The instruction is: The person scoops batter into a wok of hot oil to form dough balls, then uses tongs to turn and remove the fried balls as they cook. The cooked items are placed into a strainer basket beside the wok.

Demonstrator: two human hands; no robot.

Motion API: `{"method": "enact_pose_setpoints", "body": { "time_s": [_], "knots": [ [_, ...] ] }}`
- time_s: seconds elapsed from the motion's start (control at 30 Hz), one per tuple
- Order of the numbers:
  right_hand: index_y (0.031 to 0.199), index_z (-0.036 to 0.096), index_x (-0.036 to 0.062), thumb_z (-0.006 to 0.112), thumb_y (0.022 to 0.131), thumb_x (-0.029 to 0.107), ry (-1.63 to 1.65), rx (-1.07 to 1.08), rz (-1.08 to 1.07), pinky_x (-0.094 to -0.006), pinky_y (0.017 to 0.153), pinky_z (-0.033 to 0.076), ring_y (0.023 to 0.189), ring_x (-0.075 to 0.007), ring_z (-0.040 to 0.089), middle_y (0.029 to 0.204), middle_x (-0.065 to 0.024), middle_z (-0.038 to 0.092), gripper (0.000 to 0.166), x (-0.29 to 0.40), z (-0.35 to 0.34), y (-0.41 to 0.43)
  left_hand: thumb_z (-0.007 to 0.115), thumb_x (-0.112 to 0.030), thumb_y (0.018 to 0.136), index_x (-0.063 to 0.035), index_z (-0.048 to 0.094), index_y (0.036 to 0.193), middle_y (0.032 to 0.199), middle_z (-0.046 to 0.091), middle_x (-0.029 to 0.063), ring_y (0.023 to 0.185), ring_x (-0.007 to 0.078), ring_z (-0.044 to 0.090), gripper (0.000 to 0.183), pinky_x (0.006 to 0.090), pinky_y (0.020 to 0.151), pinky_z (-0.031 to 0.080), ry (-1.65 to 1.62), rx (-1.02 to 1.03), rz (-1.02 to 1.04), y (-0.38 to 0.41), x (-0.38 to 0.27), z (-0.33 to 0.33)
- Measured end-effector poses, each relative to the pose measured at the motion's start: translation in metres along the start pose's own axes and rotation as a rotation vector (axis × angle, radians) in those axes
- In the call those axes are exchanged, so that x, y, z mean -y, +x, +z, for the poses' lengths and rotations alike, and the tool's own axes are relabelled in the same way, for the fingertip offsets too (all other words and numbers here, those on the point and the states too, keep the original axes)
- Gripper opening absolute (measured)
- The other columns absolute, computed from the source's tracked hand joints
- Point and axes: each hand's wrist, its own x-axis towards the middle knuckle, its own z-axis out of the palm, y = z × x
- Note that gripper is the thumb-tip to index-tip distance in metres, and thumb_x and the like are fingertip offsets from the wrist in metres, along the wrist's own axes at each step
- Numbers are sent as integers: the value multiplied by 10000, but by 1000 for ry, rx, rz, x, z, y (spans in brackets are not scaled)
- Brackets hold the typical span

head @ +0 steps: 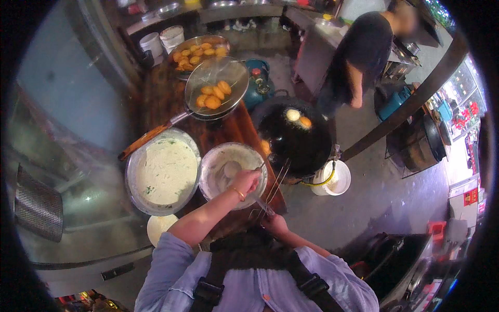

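Above a metal bowl point(210, 156) with pale residue, my left hand point(245, 182) is closed on a thin metal handle; what it joins is partly hidden. A round ladle head point(232, 169) shows inside that bowl. My right hand point(275, 224) grips a metal utensil's handle point(263, 203) reaching over the bowl's right edge. To the left stands a basin of pale batter point(167, 171) with green bits. A wok of dark oil point(292, 136) holds a pale fritter point(292, 114), a browned fritter point(305, 121) and another at its left edge.
A mesh strainer point(199, 84) with several fried pieces lies behind the bowls, its wooden handle point(145, 141) pointing left. Beyond it is a basin of fried pieces point(195, 56). Metal tongs point(277, 183) lean by the wok. A white bucket point(340, 179) stands below. A person point(360, 50) bends at upper right.
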Motion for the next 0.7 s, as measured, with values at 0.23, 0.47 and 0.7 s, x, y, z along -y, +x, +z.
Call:
{"method": "enact_pose_setpoints", "body": {
  "time_s": [0.23,0.47,0.7],
  "knots": [
    [886,551,55,553,693,305,12,54,-69,-423,603,443,691,-355,555,735,-183,575,316,-7,-1,0,532,-190,744,-52,490,604,520,478,27,373,83,400,202,205,327,278,-384,-82,-279,-12,-21,3],
    [910,539,71,534,700,327,-13,34,-63,-431,594,443,688,-349,556,739,-180,578,332,-12,3,2,533,-187,749,-53,483,611,523,479,37,381,86,407,199,209,321,268,-397,-150,-260,-17,-26,-14],
    [1158,412,143,557,699,314,57,14,-143,-405,599,464,634,-338,567,751,-180,581,511,-4,-4,5,524,-196,756,-83,530,743,541,456,8,400,70,368,114,188,335,244,-437,-122,-296,-3,-25,-22]
  ]
}}
